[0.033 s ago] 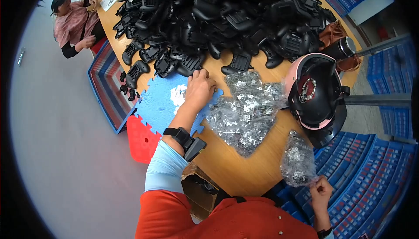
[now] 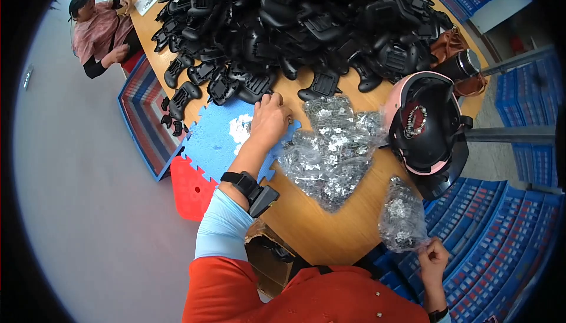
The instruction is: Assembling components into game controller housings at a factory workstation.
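Note:
My left hand (image 2: 271,121) rests over the right part of a blue foam mat (image 2: 206,137), fingers curled down. A small dark spot shows by its thumb, but what the fingers hold, if anything, is hidden. White and silvery small pieces (image 2: 240,127) lie on the mat beside this hand. At the lower right, my right hand (image 2: 434,259) pinches the gathered end of a clear plastic bag (image 2: 402,217) filled with small silvery metal parts. The bag lies at the table's right edge. Larger clear bags (image 2: 330,158) of similar parts lie between my hands.
A high heap of black game controller shells (image 2: 283,28) covers the table's far side. To the right are an upturned pink helmet (image 2: 396,102) holding a beaded bracelet (image 2: 417,121), and a black flask (image 2: 460,65). A red stool (image 2: 191,193) stands left. A person (image 2: 100,31) sits far left.

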### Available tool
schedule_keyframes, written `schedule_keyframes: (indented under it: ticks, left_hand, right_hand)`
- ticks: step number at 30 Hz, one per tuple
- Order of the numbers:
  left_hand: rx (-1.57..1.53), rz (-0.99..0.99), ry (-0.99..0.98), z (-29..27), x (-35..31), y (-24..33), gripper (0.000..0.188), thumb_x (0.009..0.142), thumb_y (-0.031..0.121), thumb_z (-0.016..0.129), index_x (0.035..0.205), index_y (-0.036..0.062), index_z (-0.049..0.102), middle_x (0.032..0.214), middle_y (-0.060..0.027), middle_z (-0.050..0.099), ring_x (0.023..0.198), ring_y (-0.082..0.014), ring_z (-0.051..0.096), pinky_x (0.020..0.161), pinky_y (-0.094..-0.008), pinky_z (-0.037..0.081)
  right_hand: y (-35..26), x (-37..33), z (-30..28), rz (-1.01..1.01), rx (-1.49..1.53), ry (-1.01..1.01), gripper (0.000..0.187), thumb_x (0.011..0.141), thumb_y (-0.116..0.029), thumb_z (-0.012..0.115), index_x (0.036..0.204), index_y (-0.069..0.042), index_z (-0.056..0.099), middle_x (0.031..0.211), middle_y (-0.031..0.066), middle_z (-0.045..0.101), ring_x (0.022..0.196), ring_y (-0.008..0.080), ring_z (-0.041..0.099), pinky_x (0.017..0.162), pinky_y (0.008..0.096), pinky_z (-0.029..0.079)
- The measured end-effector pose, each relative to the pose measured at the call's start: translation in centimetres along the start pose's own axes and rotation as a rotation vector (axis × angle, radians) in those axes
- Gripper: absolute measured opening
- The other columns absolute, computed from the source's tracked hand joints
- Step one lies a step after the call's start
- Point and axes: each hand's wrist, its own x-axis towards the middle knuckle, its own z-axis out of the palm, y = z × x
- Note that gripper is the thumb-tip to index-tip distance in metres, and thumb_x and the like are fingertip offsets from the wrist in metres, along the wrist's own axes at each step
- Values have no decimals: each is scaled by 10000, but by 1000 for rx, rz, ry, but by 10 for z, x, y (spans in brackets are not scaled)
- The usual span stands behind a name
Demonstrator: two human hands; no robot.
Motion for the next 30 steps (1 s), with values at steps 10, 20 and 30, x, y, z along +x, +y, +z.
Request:
schedule_keyframes:
  ticks: [10, 20, 30]
  left_hand:
    - [194, 12, -185, 0, 17, 13, 162, 673, 172, 712, 792, 63, 732, 973, -89, 566, 992, -266, 508, 815, -391, 421]
    - [207, -91, -296, -1, 19, 23, 161, 707, 136, 676, 807, 20, 724, 1037, -89, 593, 1041, -272, 530, 873, -402, 426]
    - [-32, -109, -212, -19, -1, -9, 171, 696, 71, 667, 846, 111, 739, 979, -82, 589, 1006, -275, 537, 854, -389, 445]
  right_hand:
    - [6, 0, -1, -2, 2, 17, 280, 753, 98, 598, 636, -35, 380, 753, 52, 509, 670, 111, 450, 603, 237, 345]
    - [8, 0, -4, 4, -59, 10, 250, 719, 116, 581, 640, -31, 394, 754, 57, 513, 673, 116, 461, 601, 238, 352]
    - [15, 1, -5, 29, 7, 9, 249, 730, 116, 583, 653, -30, 397, 788, 68, 531, 709, 122, 480, 644, 238, 376]
